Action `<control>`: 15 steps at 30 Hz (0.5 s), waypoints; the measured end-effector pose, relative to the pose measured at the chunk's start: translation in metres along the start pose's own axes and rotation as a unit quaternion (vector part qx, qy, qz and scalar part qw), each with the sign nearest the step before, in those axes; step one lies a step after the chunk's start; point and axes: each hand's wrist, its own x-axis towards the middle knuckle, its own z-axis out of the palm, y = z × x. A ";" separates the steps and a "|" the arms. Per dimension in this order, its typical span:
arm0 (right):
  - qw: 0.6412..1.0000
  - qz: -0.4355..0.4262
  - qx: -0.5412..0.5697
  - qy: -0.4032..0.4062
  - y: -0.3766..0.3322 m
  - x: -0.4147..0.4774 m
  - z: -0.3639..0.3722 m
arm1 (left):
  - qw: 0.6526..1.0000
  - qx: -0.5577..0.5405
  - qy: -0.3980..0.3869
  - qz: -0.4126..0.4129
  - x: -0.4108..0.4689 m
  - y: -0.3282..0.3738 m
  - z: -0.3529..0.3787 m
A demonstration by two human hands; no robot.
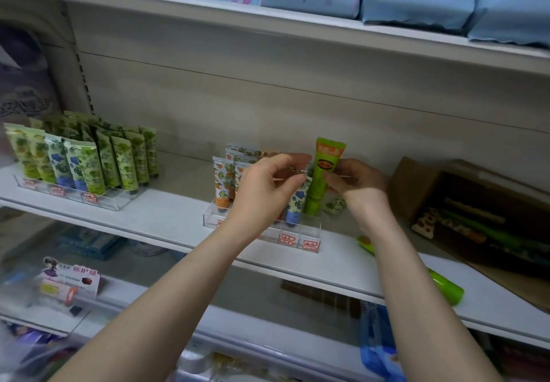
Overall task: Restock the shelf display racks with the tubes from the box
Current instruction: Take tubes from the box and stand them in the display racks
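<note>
Left hand: center of frame, fingers curled at blue-flower tube, grip cannot tell | right hand: clamped on green tube, upright above clear rack

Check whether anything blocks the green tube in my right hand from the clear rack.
Nothing visible blocks it. The green tube, held by the right hand, points down into the rightmost column of the clear rack. The blue-flowered tube stands close beside it, with the left hand pinching its top.
</note>
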 end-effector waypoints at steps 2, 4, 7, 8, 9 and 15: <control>1.000 0.001 -0.011 -0.007 0.002 -0.002 -0.001 | 1.000 -0.004 0.000 -0.002 0.000 0.000 0.001; 0.999 0.006 -0.035 -0.014 0.008 -0.002 -0.002 | 1.000 -0.002 0.000 -0.003 0.000 -0.001 0.001; 0.999 0.016 -0.040 -0.009 0.011 -0.003 -0.003 | 1.000 0.003 -0.003 -0.003 0.000 -0.001 0.003; 0.999 0.016 -0.040 -0.010 0.010 -0.002 -0.003 | 1.000 0.003 -0.003 -0.002 0.001 -0.001 0.004; 0.999 0.014 -0.043 -0.014 0.009 -0.002 -0.004 | 1.000 0.004 -0.004 -0.001 0.001 -0.001 0.004; 0.999 0.008 -0.044 -0.021 0.008 0.003 -0.021 | 1.000 -0.007 -0.007 0.001 0.001 0.004 0.009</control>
